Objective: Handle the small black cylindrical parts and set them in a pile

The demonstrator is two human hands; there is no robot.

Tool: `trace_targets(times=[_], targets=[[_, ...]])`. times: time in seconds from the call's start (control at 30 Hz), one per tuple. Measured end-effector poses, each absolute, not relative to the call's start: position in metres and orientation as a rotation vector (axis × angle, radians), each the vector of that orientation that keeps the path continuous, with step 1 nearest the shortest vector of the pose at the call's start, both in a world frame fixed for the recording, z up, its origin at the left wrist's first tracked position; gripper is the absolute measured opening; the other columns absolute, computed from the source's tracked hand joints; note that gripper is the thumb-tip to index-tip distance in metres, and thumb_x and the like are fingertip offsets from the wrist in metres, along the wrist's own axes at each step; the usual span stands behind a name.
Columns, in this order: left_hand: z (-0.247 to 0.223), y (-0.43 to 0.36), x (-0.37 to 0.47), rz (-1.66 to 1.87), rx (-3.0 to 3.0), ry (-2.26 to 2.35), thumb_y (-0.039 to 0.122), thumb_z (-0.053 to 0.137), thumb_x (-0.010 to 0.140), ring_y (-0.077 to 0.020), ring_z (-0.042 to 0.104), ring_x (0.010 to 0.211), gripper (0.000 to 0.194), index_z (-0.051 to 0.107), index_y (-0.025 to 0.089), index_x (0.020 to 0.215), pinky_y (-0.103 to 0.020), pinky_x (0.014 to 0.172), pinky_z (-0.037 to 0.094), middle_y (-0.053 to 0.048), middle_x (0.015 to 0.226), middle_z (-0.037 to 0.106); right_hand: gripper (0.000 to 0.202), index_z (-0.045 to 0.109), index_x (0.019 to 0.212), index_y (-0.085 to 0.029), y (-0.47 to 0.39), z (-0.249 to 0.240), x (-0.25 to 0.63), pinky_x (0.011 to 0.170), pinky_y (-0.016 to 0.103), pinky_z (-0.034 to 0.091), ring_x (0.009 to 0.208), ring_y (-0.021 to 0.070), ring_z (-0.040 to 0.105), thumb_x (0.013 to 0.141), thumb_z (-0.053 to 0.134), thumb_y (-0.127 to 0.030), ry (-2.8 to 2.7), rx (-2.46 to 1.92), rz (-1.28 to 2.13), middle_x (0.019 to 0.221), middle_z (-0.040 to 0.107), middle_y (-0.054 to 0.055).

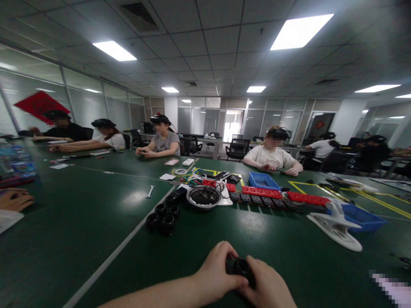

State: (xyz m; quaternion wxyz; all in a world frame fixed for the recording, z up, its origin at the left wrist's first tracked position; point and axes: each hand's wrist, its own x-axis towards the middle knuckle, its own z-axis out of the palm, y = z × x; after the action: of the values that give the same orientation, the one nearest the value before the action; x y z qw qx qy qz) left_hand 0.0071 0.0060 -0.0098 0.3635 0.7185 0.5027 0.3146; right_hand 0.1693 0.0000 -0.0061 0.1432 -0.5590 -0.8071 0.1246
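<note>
The black cylindrical part, with a round opening in its top, is between the person's two hands over the near side of the green table, the left hand curled around one side and the right hand closed against the other; whether it touches the tabletop cannot be told. Farther off to the left, similar black parts sit clustered near a metal bowl with dark contents.
</note>
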Motion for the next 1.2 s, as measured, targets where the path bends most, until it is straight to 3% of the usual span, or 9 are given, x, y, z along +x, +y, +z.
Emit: trace_targets(times=[0.1,0.2,0.27,0.47,0.63,0.77,0.93,1.03,1.2], targets=[[-0.012,0.004,0.008,0.884,1.882,1.231,0.025,0.079,0.049,-0.0182,0.046,0.09,0.06,0.049,0.019,0.1,-0.026,0.075,0.039,-0.002,0.102,0.047,0.026,0.057,0.086,-0.016,-0.001,-0.002,0.172,0.072,0.036,0.04,0.08,0.0256,0.056,0.067,0.06,-0.033,-2.367,-1.576,0.316,0.087,0.063,0.01],[-0.012,0.008,0.002,0.891,1.91,1.034,0.029,0.08,0.051,-0.0206,0.046,0.098,0.075,0.044,0.021,0.117,-0.028,0.079,0.041,-0.005,0.115,0.044,0.045,0.053,0.107,-0.019,0.001,0.001,0.179,0.081,0.037,0.039,0.093,0.026,0.054,0.068,0.061,-0.039,-2.388,-1.382,0.496,0.103,0.059,0.01],[-0.011,0.012,-0.003,0.87,1.979,0.903,0.03,0.077,0.056,-0.021,0.047,0.1,0.066,0.049,0.022,0.116,-0.029,0.084,0.039,-0.005,0.115,0.048,0.046,0.051,0.112,-0.02,0.003,0.002,0.183,0.085,0.035,0.039,0.097,0.0241,0.052,0.069,0.061,-0.034,-2.392,-1.296,0.632,0.107,0.057,0.009],[-0.007,0.02,-0.01,0.793,2.023,0.782,0.023,0.069,0.067,-0.0175,0.054,0.09,0.039,0.061,0.021,0.105,-0.026,0.081,0.04,-0.001,0.098,0.06,0.023,0.061,0.085,-0.018,0.009,0.006,0.186,0.075,0.029,0.04,0.085,0.02,0.053,0.063,0.057,-0.014,-2.424,-1.33,0.81,0.088,0.058,0.004],[-0.007,0.014,-0.004,0.759,1.968,1.07,0.029,0.078,0.055,-0.0174,0.052,0.083,0.042,0.06,0.02,0.093,-0.024,0.07,0.039,0.0,0.091,0.057,0.02,0.058,0.076,-0.015,0.011,-0.005,0.179,0.064,0.027,0.038,0.075,0.02,0.054,0.059,0.065,-0.022,-2.401,-1.487,0.635,0.08,0.059,0.004],[-0.01,0.008,0.004,0.798,1.938,1.234,0.031,0.08,0.05,-0.0161,0.048,0.079,0.048,0.054,0.019,0.089,-0.023,0.065,0.037,0.001,0.09,0.053,0.018,0.056,0.076,-0.017,0.004,-0.011,0.171,0.065,0.031,0.037,0.074,0.0225,0.054,0.066,0.06,-0.031,-2.396,-1.595,0.305,0.079,0.061,0.007],[-0.011,0.008,0.001,0.864,1.969,1.068,0.035,0.081,0.048,-0.0189,0.048,0.09,0.074,0.047,0.021,0.113,-0.027,0.076,0.041,-0.004,0.108,0.049,0.04,0.056,0.099,-0.019,0.001,-0.003,0.176,0.075,0.036,0.039,0.086,0.0262,0.055,0.066,0.062,-0.041,-2.424,-1.437,0.436,0.095,0.061,0.009],[-0.008,0.011,-0.006,0.825,2.039,0.914,0.029,0.076,0.058,-0.0203,0.047,0.1,0.072,0.045,0.024,0.122,-0.031,0.086,0.04,-0.005,0.114,0.05,0.044,0.054,0.109,-0.021,0.005,-0.003,0.184,0.082,0.033,0.039,0.094,0.0242,0.053,0.067,0.062,-0.03,-2.423,-1.301,0.619,0.103,0.059,0.008],[-0.008,0.017,-0.011,0.792,2.117,0.854,0.025,0.073,0.064,-0.019,0.052,0.098,0.05,0.057,0.024,0.111,-0.03,0.089,0.038,-0.004,0.106,0.057,0.021,0.06,0.086,-0.019,0.012,-0.006,0.188,0.075,0.028,0.04,0.085,0.0198,0.054,0.066,0.055,-0.016,-2.417,-1.272,0.739,0.088,0.06,0.004]])
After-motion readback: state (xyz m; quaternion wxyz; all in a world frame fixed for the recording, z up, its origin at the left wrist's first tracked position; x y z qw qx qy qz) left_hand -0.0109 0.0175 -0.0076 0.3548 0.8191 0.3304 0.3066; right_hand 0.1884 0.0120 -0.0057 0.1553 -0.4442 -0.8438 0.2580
